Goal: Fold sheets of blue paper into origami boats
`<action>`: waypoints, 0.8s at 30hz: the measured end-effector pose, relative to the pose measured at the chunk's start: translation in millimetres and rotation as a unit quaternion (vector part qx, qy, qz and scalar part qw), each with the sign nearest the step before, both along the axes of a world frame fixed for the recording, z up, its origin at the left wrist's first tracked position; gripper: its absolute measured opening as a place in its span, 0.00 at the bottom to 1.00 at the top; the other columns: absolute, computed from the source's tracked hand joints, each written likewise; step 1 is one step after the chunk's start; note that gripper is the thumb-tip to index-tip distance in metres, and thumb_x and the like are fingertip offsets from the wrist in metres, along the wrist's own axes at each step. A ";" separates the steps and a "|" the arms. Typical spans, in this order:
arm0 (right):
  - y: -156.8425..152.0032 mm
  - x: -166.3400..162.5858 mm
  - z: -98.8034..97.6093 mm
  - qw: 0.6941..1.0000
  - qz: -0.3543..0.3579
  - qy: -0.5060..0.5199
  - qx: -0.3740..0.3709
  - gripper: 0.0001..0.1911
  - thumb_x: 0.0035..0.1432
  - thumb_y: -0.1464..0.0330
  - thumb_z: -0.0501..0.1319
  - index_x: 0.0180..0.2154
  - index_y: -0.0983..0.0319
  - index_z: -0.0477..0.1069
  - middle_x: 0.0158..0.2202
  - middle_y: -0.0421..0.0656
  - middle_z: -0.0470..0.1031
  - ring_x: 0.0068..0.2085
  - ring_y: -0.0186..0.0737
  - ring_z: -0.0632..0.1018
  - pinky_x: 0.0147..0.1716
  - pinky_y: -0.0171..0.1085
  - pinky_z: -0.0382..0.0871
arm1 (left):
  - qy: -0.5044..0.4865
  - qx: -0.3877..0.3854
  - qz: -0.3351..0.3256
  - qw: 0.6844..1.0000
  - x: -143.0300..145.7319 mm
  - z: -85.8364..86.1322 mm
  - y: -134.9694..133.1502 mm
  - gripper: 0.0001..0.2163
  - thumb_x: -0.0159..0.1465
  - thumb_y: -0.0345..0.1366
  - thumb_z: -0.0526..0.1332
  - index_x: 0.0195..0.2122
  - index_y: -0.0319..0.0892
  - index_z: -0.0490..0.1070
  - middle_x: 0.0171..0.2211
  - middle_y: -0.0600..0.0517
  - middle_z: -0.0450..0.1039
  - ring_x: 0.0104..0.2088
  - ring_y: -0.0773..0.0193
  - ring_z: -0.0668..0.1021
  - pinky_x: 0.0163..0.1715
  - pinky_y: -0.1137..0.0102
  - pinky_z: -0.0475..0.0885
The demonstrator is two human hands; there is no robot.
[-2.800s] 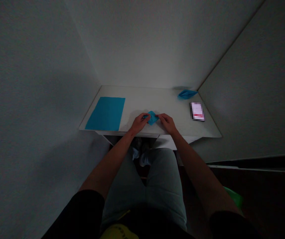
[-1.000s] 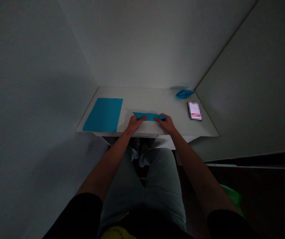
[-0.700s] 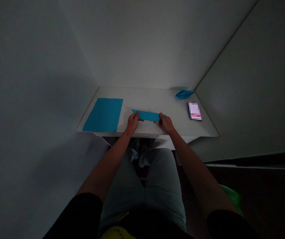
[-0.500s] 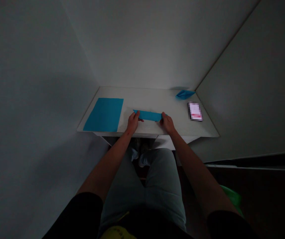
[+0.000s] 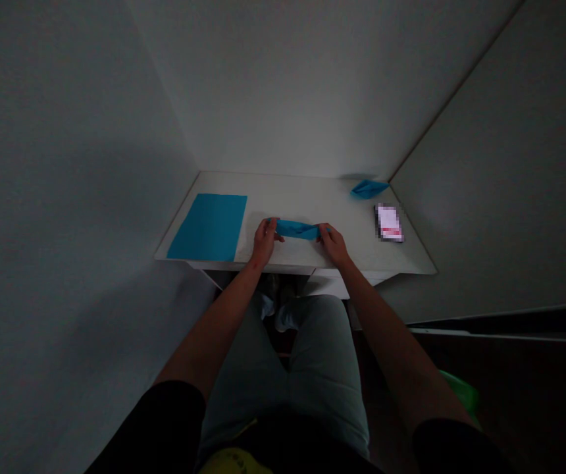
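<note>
Presently: folded blue paper (image 5: 297, 229), pinched at either end by left hand (image 5: 264, 237) and right hand (image 5: 332, 241), apparently just above white table (image 5: 312, 197).

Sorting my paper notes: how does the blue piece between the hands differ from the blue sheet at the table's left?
The folded piece is a narrow strip; the flat sheet is a wide unfolded rectangle. The left hand and right hand pinch the folded piece at its ends; the flat sheet lies untouched on the table. Both are the same blue.
</note>
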State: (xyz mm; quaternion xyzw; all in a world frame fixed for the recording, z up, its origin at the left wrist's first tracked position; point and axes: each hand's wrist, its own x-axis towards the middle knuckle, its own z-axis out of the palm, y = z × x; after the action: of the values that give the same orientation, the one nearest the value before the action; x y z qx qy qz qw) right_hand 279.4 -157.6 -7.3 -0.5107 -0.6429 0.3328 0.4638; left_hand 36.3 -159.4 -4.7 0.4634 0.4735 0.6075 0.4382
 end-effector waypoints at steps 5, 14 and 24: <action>-3.0 -0.1 3.0 1.000 0.008 0.009 0.020 0.35 0.69 0.37 0.59 0.56 0.57 0.81 0.37 0.42 0.80 0.34 0.41 0.77 0.37 0.40 0.73 | 0.037 -0.007 0.007 0.999 0.9 -0.1 -0.7 0.25 0.69 0.63 0.66 0.33 0.45 0.68 0.28 0.55 0.72 0.25 0.66 0.78 0.29 0.69 0.74; -16.3 -1.7 4.1 0.998 0.020 -0.044 0.029 0.26 0.66 0.42 0.65 0.48 0.57 0.82 0.41 0.44 0.85 0.33 0.42 0.78 0.36 0.40 0.73 | 0.009 -0.023 0.025 0.999 4.4 -2.0 -1.6 0.20 0.73 0.55 0.63 0.53 0.45 0.70 0.43 0.50 0.78 0.27 0.68 0.79 0.32 0.69 0.78; -18.1 19.3 0.9 0.989 -0.029 -0.141 0.019 0.23 0.72 0.48 0.62 0.53 0.59 0.78 0.32 0.41 0.80 0.31 0.43 0.78 0.38 0.41 0.74 | 0.047 0.009 0.012 0.999 7.8 0.9 -6.3 0.21 0.69 0.51 0.68 0.56 0.44 0.69 0.50 0.48 0.75 0.26 0.71 0.77 0.29 0.70 0.76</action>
State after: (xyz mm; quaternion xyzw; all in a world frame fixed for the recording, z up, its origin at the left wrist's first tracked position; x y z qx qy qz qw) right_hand 298.7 -175.8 -6.4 -0.5620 -0.6929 0.2314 0.3879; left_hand 44.2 -165.6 -3.7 0.4899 0.4939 0.5939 0.4043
